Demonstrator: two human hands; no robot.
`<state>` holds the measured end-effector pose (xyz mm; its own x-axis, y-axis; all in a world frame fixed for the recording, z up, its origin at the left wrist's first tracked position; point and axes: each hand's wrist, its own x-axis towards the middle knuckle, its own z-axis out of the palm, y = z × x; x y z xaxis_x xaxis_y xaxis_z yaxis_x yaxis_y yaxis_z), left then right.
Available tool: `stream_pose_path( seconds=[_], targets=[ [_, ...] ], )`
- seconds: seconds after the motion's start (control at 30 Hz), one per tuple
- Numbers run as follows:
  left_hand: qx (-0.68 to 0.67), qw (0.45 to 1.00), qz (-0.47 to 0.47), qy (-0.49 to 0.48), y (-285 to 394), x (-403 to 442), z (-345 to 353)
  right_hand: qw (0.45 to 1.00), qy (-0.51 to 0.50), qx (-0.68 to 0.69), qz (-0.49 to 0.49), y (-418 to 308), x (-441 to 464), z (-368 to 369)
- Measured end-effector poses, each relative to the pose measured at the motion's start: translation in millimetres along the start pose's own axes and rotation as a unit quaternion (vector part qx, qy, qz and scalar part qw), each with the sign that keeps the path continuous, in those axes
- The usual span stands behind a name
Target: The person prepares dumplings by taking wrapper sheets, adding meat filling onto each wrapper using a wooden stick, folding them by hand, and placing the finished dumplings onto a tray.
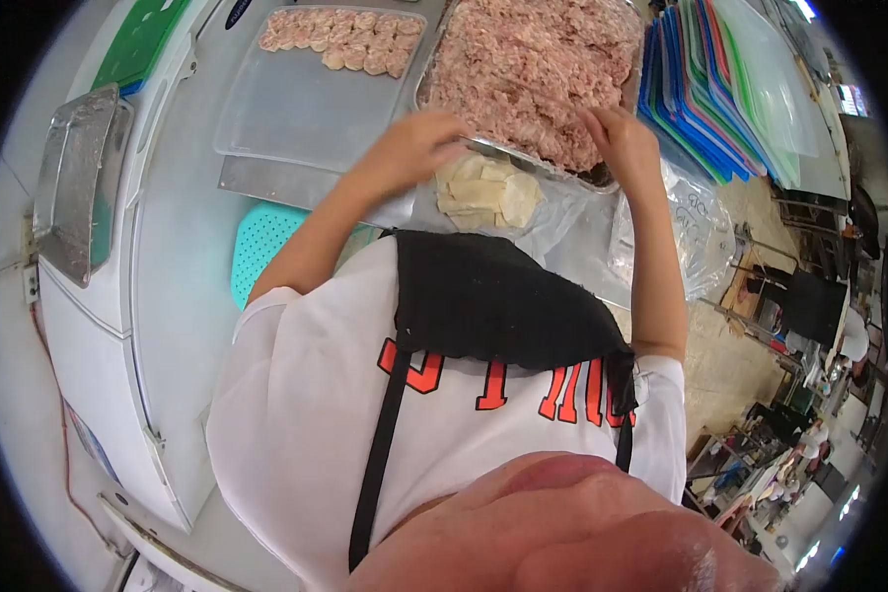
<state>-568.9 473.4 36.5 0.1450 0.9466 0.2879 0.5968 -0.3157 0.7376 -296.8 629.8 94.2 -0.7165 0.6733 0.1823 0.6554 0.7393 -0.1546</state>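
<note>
Around the work: far left, a translucent sheet point(301, 109) carries rows of filled pieces point(350, 41) at its far end. Right, a stack of coloured plastic sheets point(696, 89) sits close beside the metal tray point(533, 156); nearer on that side, a clear plastic bag point(666, 222). Further left, a metal pan point(74, 187) stands on its side. A turquoise perforated surface point(259, 242) shows beyond my left arm.

My black apron point(493, 301) blocks the view nearest me; the tray's far edge is cut off. My left hand point(429, 138) is blurred, fingers partly curled, at the tray's near left corner; I cannot tell whether it grips anything. My right hand point(617, 143) has bent fingers at the mixture's near right; its grip is likewise unclear.

Meat mixture point(538, 64): pink, coarse, lumpy, filling the tray at far centre. Wrappers point(488, 189): pale yellow, loosely overlapped, just nearer, between my hands.
</note>
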Motion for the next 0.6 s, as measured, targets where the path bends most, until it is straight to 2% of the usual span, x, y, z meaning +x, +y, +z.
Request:
stream_pose_path(
  seconds=[0.03, 0.13, 0.23, 0.43, 0.53, 0.6],
  targets=[
    [0.003, 0.998, 0.048, -0.049, 0, -2, 17, 0.999, 0.016, -0.025, -0.014, 0, 6, 6],
    [-0.004, 0.992, 0.084, -0.096, 4, -14, 57, 0.997, 0.033, -0.027, -0.062, 6, -1, 26],
    [0.014, 0.996, 0.065, -0.053, 10, -24, 71, 0.996, 0.016, -0.021, -0.079, 11, -16, 31],
    [-0.030, 0.995, 0.064, -0.064, -4, -26, 71, 0.995, 0.005, -0.034, -0.092, 3, -29, 24],
    [-0.095, 0.995, 0.014, -0.015, -2, -23, 67, 0.993, -0.028, -0.068, -0.098, -7, -34, 26],
    [-0.195, 0.976, -0.087, 0.038, 4, -22, 67, 0.987, -0.069, -0.112, -0.093, -20, -38, 23]
  ],
)
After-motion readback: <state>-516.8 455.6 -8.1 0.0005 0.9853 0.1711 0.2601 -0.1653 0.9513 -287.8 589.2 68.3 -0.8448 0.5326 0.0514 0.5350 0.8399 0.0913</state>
